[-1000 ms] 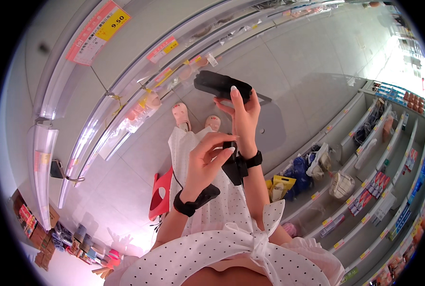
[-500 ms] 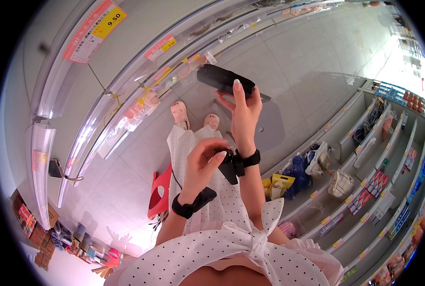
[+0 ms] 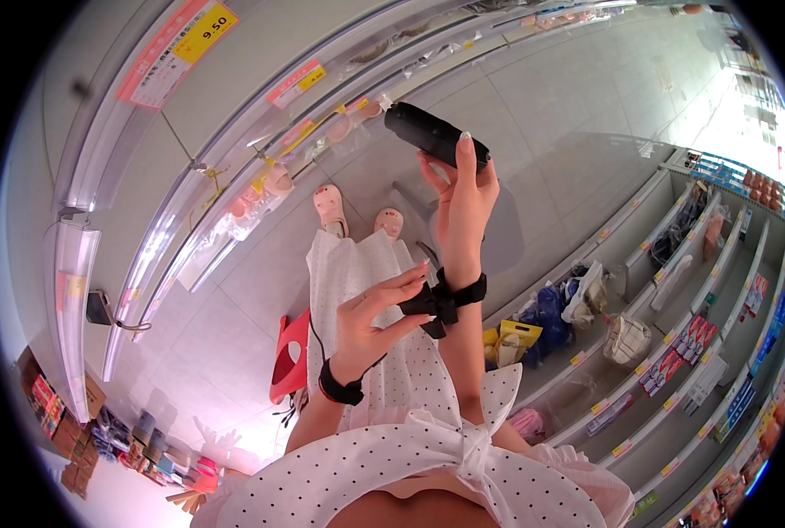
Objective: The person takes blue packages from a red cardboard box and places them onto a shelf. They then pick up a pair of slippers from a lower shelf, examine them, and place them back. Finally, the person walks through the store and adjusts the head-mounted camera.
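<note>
My right hand (image 3: 469, 198) is raised in front of me. Its thumb and fingers are closed around a long black object (image 3: 429, 132) with rounded edges, whose exact kind I cannot make out. A black strap (image 3: 470, 291) circles my right wrist, with a small black device (image 3: 429, 302) on it. My left hand (image 3: 375, 317) reaches across to this device, fingertips at its upper edge and thumb at its lower edge. Another black band (image 3: 340, 387) wraps my left wrist.
Shelves with clear price rails (image 3: 225, 132) run along the left. Stepped shelves (image 3: 648, 343) at the right carry packaged goods. Behind my right hand stands a grey stool-like surface (image 3: 502, 242); a red plastic seat (image 3: 290, 356) is left of my skirt.
My right hand and the black object have shifted right and slightly up. The left hand's fingers have straightened at the wrist device, and its wrist has turned.
</note>
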`<move>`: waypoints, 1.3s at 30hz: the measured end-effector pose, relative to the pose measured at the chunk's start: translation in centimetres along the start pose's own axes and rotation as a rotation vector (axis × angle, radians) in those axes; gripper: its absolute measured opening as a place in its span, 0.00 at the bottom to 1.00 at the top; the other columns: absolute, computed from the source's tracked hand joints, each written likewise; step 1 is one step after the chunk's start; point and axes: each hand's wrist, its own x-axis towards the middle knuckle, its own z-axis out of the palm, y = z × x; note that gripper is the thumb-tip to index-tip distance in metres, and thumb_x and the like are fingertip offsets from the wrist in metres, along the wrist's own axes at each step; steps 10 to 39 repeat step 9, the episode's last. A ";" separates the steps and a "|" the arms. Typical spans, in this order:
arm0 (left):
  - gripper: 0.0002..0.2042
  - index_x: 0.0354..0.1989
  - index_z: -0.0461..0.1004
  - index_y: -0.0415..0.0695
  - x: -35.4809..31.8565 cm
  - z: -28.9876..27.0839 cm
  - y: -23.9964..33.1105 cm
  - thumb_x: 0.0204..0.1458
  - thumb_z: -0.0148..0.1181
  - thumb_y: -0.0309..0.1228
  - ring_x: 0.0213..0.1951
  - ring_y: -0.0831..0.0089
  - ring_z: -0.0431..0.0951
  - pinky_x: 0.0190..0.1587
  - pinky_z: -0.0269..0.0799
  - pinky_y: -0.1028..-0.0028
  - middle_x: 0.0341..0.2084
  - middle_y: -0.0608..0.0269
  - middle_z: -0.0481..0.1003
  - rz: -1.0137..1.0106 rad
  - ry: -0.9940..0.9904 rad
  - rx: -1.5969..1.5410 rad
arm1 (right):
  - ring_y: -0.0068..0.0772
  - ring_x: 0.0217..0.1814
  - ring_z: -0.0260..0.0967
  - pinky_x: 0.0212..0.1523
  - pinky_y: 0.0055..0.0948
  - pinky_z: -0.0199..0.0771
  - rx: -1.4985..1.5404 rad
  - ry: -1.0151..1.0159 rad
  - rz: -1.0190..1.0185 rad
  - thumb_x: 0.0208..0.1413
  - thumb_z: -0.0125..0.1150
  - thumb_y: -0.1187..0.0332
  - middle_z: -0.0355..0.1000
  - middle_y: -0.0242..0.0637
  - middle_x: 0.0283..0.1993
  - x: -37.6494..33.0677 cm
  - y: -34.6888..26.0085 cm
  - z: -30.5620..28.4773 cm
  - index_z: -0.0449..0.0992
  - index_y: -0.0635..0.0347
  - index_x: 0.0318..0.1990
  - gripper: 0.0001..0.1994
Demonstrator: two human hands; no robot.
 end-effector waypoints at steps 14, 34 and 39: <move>0.38 0.51 0.59 0.33 2.6 -6.1 6.4 0.30 0.67 0.37 0.46 0.62 0.66 0.42 0.66 0.66 0.50 0.47 0.61 0.276 0.407 0.104 | 0.29 0.35 0.69 0.40 0.29 0.72 -0.085 -0.575 -0.294 0.28 0.72 0.68 0.69 0.42 0.37 -3.4 -8.7 1.6 0.66 0.70 0.40 0.29; 0.38 0.51 0.59 0.33 2.6 -6.1 6.4 0.30 0.67 0.37 0.46 0.62 0.66 0.42 0.66 0.66 0.50 0.47 0.61 0.276 0.407 0.104 | 0.29 0.35 0.69 0.40 0.29 0.72 -0.085 -0.575 -0.294 0.28 0.72 0.68 0.69 0.42 0.37 -3.4 -8.7 1.6 0.66 0.70 0.40 0.29; 0.38 0.51 0.59 0.33 2.6 -6.1 6.4 0.30 0.67 0.37 0.46 0.62 0.66 0.42 0.66 0.66 0.50 0.47 0.61 0.276 0.407 0.104 | 0.29 0.35 0.69 0.40 0.29 0.72 -0.085 -0.575 -0.294 0.28 0.72 0.68 0.69 0.42 0.37 -3.4 -8.7 1.6 0.66 0.70 0.40 0.29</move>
